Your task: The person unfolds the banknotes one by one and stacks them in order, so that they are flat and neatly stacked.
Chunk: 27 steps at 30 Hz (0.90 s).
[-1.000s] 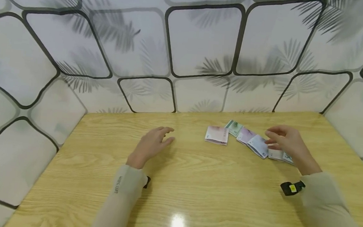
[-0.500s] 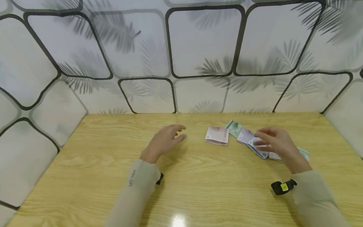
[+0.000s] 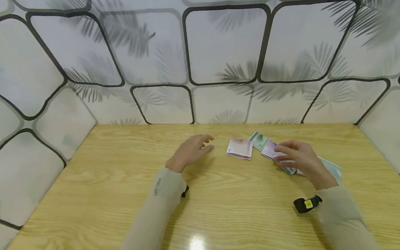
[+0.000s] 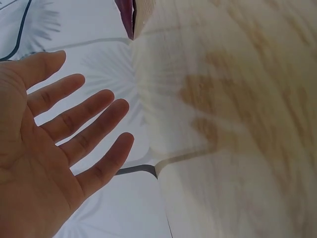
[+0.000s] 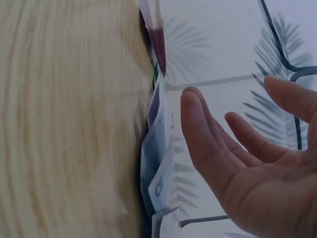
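Observation:
Folded banknotes lie in a loose row on the wooden table. A pinkish banknote (image 3: pixel 239 148) lies at the left end, then a green banknote (image 3: pixel 258 140) and a purple banknote (image 3: pixel 268 149). A bluish banknote (image 3: pixel 289 170) is partly covered by my right hand (image 3: pixel 300 161), as is a pale green one (image 3: pixel 333 168) at the right end. That hand hovers over the row, its fingers loosely bent and apart from the notes in the right wrist view. To the left of the pinkish note, my left hand (image 3: pixel 190 152) is held above the table, fingers spread and holding nothing.
The light wood table (image 3: pixel 235 211) reaches back to a patterned wall (image 3: pixel 224 47) with leaf prints and dark outlines. Side walls of the same pattern stand at left and right. A dark band (image 3: pixel 307 204) sits on the right wrist.
My left hand has moved right, toward the pinkish banknote. My right hand has shifted left along the row, uncovering the pale green banknote. The banknotes look unmoved.

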Each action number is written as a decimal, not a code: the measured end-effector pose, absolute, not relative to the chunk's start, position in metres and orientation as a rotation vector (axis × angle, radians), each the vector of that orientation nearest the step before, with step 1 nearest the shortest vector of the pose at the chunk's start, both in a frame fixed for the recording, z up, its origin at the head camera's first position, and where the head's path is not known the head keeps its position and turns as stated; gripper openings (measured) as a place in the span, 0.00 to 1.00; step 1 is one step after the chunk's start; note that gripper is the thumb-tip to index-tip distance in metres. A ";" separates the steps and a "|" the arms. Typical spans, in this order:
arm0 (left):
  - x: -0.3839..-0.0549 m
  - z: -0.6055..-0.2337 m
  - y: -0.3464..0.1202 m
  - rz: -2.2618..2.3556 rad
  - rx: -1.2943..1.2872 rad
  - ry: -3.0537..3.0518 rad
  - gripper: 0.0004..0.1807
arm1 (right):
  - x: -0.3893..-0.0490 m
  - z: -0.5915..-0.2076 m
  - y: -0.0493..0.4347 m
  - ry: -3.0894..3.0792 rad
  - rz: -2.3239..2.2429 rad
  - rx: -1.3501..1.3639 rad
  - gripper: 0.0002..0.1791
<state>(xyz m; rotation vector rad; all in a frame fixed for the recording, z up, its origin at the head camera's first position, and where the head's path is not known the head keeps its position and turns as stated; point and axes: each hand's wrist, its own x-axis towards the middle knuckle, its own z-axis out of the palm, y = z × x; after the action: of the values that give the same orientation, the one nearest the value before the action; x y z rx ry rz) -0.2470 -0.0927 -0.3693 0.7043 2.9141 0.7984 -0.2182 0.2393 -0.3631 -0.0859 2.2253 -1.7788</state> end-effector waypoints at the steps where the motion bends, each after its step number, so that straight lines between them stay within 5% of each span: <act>1: -0.248 -0.371 -0.092 0.792 0.701 2.911 0.21 | -0.219 -0.363 0.238 2.213 -1.781 -0.084 0.32; 27: -0.265 -0.374 -0.073 0.761 0.694 2.828 0.22 | -0.230 -0.365 0.210 2.064 -1.749 -0.128 0.33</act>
<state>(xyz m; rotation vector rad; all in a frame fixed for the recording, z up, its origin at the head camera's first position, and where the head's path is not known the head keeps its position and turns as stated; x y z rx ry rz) -0.2647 -0.0733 -0.3738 0.6943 2.8278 0.7615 -0.2305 0.2100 -0.3650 -0.1280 2.0643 -1.7487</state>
